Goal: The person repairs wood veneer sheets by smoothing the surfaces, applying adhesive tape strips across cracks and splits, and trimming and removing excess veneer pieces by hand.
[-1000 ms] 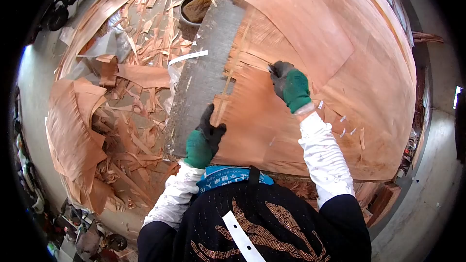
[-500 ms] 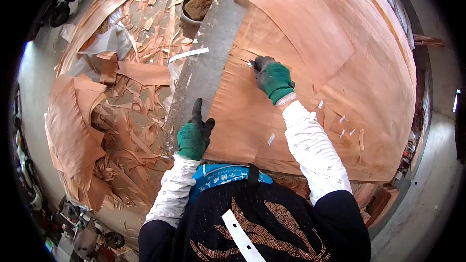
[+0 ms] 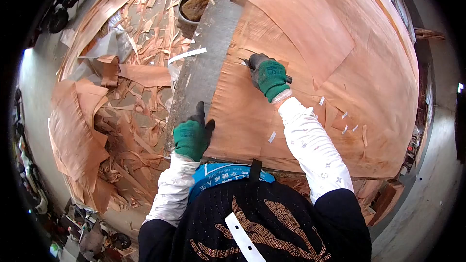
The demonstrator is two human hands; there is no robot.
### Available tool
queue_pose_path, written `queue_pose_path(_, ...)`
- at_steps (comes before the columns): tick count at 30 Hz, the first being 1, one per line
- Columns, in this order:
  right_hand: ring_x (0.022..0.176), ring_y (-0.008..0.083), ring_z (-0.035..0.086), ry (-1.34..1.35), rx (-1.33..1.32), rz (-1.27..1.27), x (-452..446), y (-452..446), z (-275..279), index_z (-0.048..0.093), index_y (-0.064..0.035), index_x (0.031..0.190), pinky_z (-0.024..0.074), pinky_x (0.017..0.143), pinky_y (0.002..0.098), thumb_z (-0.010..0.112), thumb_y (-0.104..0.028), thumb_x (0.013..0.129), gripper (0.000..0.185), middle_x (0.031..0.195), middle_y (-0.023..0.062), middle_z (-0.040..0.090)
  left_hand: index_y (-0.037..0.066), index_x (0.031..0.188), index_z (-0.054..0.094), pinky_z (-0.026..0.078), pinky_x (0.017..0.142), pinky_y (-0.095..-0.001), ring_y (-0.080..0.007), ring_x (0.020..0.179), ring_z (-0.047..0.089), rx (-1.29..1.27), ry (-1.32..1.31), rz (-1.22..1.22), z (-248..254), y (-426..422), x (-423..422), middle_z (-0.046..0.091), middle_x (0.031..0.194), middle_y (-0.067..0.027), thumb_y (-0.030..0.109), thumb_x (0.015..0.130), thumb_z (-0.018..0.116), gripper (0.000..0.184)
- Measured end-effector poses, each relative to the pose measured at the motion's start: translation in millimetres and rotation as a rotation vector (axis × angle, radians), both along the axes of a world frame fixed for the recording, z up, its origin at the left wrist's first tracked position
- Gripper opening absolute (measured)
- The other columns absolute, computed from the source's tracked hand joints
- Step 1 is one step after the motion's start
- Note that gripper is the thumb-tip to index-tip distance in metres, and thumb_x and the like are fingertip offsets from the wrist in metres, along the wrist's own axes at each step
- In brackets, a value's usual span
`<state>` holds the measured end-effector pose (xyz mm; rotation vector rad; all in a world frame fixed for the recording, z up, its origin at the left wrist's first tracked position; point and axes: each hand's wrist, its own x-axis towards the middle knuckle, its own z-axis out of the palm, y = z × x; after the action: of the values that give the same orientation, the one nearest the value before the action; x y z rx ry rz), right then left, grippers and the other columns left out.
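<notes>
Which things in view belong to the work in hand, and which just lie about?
In the work, apparently:
right hand, gripping a dark-handled tool
left hand, at the sheet's edge
thin brown sheet
grey board

Lying about, probably:
torn scraps
clear plastic

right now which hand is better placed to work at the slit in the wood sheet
The right, I'd judge: the right hand is beside the slit and grips a dark-handled tool, while the left hand lies open by the edge of the wood sheet, farther off.
</notes>
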<state>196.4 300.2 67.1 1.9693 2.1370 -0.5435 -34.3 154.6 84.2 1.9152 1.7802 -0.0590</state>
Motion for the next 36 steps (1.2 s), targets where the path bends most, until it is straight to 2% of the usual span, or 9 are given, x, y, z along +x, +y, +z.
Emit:
queue_pose_path(5, 0.087, 0.0377, 0.064, 0.060, 0.031, -0.012, 0, -5, 5, 0.065, -0.0088, 0.092, 0.0521, 0.069, 0.0438, 0.060, -0.012, 0.080, 0.014, 0.095, 0.0177, 0.066, 0.008, 0.128, 0.052, 0.047, 0.082, -0.0461, -0.0359, 0.096, 0.060, 0.390, -0.171, -0.267, 31, 55, 21, 0.061, 0.112, -0.0202, 0.027, 0.085, 0.060, 0.047)
queue_pose_path(6, 0.087, 0.0377, 0.064, 0.070, 0.029, -0.019, 0, -5, 7, 0.065, -0.0088, 0.093, 0.0521, 0.070, 0.0439, 0.060, -0.012, 0.080, 0.014, 0.095, 0.0178, 0.066, 0.009, 0.129, 0.051, 0.043, 0.092, -0.0453, -0.0350, 0.111, 0.054, 0.451, -0.157, -0.367, 14, 63, 28, 0.056, 0.125, -0.0171, 0.024, 0.081, 0.064, 0.052)
queue_pose_path(10, 0.091, 0.0366, 0.063, 0.102, 0.017, -0.064, 5, -5, 5, 0.065, -0.0089, 0.099, 0.0519, 0.076, 0.0422, 0.062, -0.011, 0.079, 0.020, 0.101, 0.0187, 0.065, 0.008, 0.128, 0.051, 0.042, 0.097, -0.0448, -0.0349, 0.121, 0.048, 0.442, -0.164, -0.416, -42, 82, 45, 0.050, 0.133, -0.0165, 0.024, 0.075, 0.070, 0.059)
queue_pose_path(12, 0.099, 0.0347, 0.062, 0.143, -0.018, -0.187, 6, -4, 21, 0.064, -0.0104, 0.108, 0.0506, 0.084, 0.0405, 0.064, -0.010, 0.078, 0.030, 0.109, 0.0172, 0.064, 0.008, 0.128, 0.051, 0.041, 0.098, -0.0451, -0.0349, 0.122, 0.048, 0.372, -0.181, -0.410, -38, 87, 45, 0.050, 0.134, -0.0161, 0.026, 0.074, 0.070, 0.060)
queue_pose_path(16, 0.109, 0.0311, 0.058, 0.578, 0.362, -0.279, 55, -11, -3, 0.058, -0.0020, 0.119, 0.0469, 0.092, 0.0365, 0.065, -0.013, 0.079, 0.042, 0.118, 0.0146, 0.062, 0.009, 0.127, 0.052, 0.042, 0.099, -0.0448, -0.0348, 0.123, 0.047, 0.370, -0.182, -0.393, -38, 86, 47, 0.051, 0.132, -0.0149, 0.026, 0.071, 0.073, 0.061)
queue_pose_path(20, 0.106, 0.0290, 0.061, 0.779, 0.285, -0.338, 51, -28, 36, 0.059, 0.0002, 0.115, 0.0484, 0.090, 0.0362, 0.061, -0.010, 0.081, 0.036, 0.114, 0.0132, 0.064, 0.009, 0.125, 0.053, 0.044, 0.098, -0.0436, -0.0345, 0.122, 0.048, 0.400, -0.229, -0.388, -43, 86, 47, 0.052, 0.131, -0.0150, 0.023, 0.070, 0.074, 0.061)
queue_pose_path(24, 0.098, 0.0282, 0.063, 0.653, 0.208, -0.118, 25, -43, 22, 0.060, -0.0047, 0.116, 0.0501, 0.085, 0.0334, 0.058, 0.003, 0.081, 0.037, 0.110, 0.0148, 0.063, 0.009, 0.126, 0.053, 0.044, 0.098, -0.0434, -0.0347, 0.122, 0.048, 0.362, -0.203, -0.388, -39, 87, 50, 0.051, 0.131, -0.0148, 0.023, 0.070, 0.075, 0.062)
queue_pose_path(31, 0.102, 0.0318, 0.061, 0.316, 0.153, -0.025, -16, -17, 7, 0.066, -0.0117, 0.112, 0.0495, 0.087, 0.0384, 0.056, -0.001, 0.080, 0.035, 0.113, 0.0129, 0.063, 0.007, 0.129, 0.050, 0.044, 0.097, -0.0444, -0.0364, 0.122, 0.047, 0.336, -0.213, -0.375, -37, 88, 51, 0.051, 0.131, -0.0169, 0.023, 0.070, 0.074, 0.066)
queue_pose_path(36, 0.107, 0.0327, 0.058, 0.620, 0.241, -0.292, 26, -30, 8, 0.061, -0.0101, 0.116, 0.0487, 0.088, 0.0400, 0.063, -0.015, 0.080, 0.037, 0.113, 0.0131, 0.063, 0.007, 0.130, 0.049, 0.043, 0.098, -0.0447, -0.0363, 0.122, 0.047, 0.384, -0.261, -0.392, -34, 87, 49, 0.049, 0.132, -0.0169, 0.021, 0.069, 0.074, 0.067)
